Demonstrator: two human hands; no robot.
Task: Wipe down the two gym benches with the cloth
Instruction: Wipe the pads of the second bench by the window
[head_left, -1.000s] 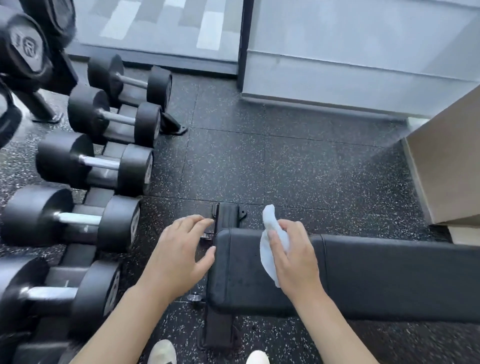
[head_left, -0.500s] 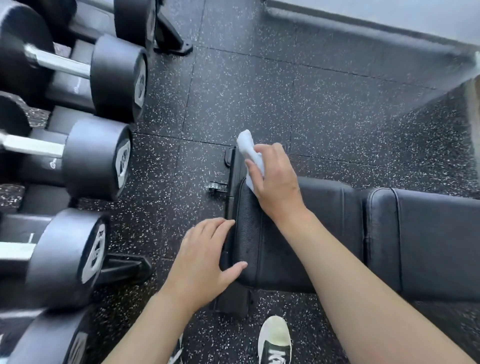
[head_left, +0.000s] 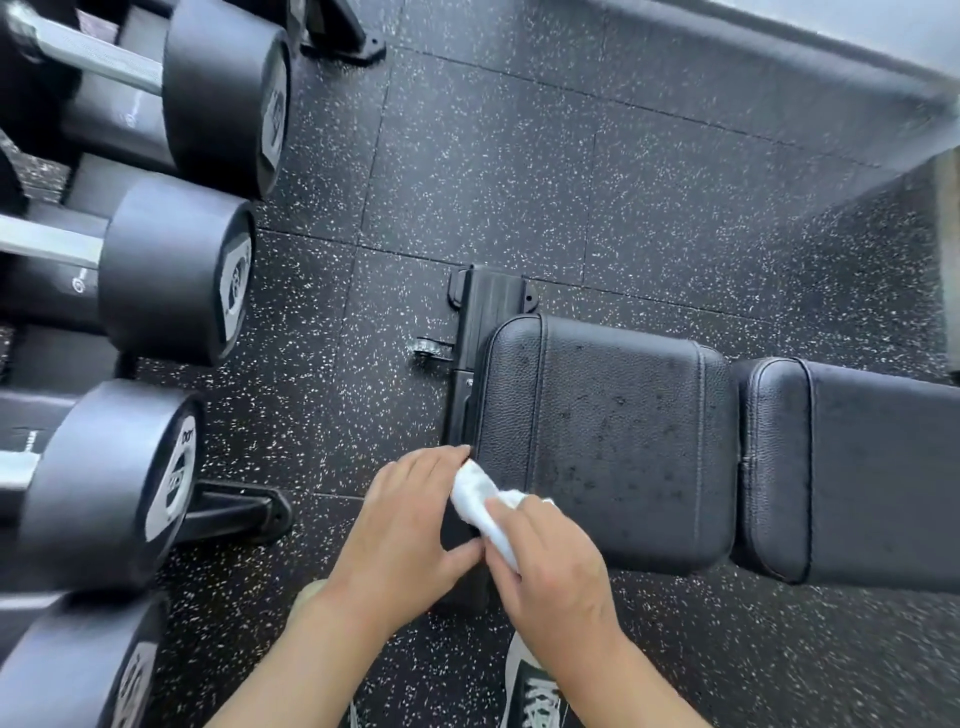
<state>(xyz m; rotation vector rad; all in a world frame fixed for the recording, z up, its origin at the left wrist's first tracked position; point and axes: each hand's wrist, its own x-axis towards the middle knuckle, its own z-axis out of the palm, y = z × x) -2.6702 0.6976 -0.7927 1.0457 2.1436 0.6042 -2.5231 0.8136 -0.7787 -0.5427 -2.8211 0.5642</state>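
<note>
Speckled black rubber flooring (head_left: 519, 156) fills the gym corner where you stand over a black padded bench (head_left: 608, 431), its seat pad dotted with dark droplets. Your right hand (head_left: 556, 577) grasps a crumpled white cloth (head_left: 480, 499), fingers curled over it at the near-left corner of the seat pad, the cloth touching the pad's edge. Your left hand (head_left: 410, 525) sits just beside that grip, on its left; its fingers lie nearly straight with the fingertips touching the far end of the cloth, and the thumb reaches toward the right hand beneath it. Whether the left hand pinches the cloth cannot be told. Beyond the grip, the bench's black metal frame (head_left: 483, 322) juts out past the pad's end, and to the right of the grip a second pad (head_left: 857, 467) follows the seat pad, a narrow gap between them. Well to the left of your hands, black dumbbells (head_left: 176, 270) with chrome handles rest in a rack. Below the grip, a white and dark shoe (head_left: 530, 691) shows on the floor.
</note>
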